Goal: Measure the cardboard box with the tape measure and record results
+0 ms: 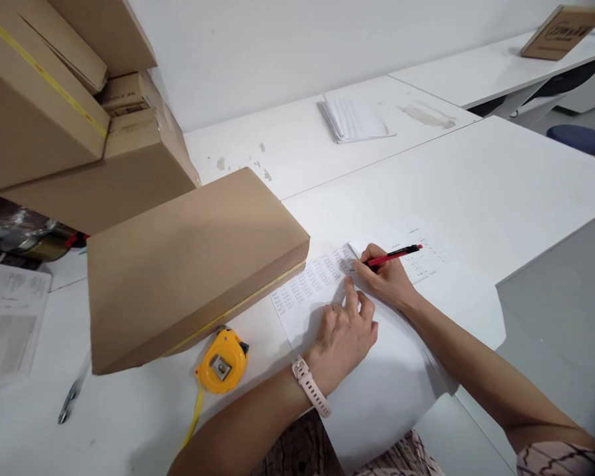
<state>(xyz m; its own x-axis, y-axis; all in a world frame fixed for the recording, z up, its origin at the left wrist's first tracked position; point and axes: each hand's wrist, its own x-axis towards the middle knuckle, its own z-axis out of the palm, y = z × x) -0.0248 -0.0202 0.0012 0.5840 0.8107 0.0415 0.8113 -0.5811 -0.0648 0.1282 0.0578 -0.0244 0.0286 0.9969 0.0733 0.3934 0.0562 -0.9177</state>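
My right hand (384, 277) grips a red and black pen (396, 255), its tip end down at a sheet of paper (307, 297) covered in rows of small writing. Just below it, my left hand (344, 330) rests on the same paper, index finger stretched toward the pen and the other fingers loosely bent. A pale pink band circles the left wrist. Left of the sheet lies a flat closed cardboard box (193, 258). Against its near side sits an orange tape measure (223, 362), with some yellow tape out toward my left forearm.
Several cardboard boxes (143, 152) are stacked at the back left. Another pen (72, 396) and a printed sheet (12, 317) lie at the left. A paper stack (354, 119) rests by the wall. Far right are a small carton (560, 33) and a blue stool (581, 139).
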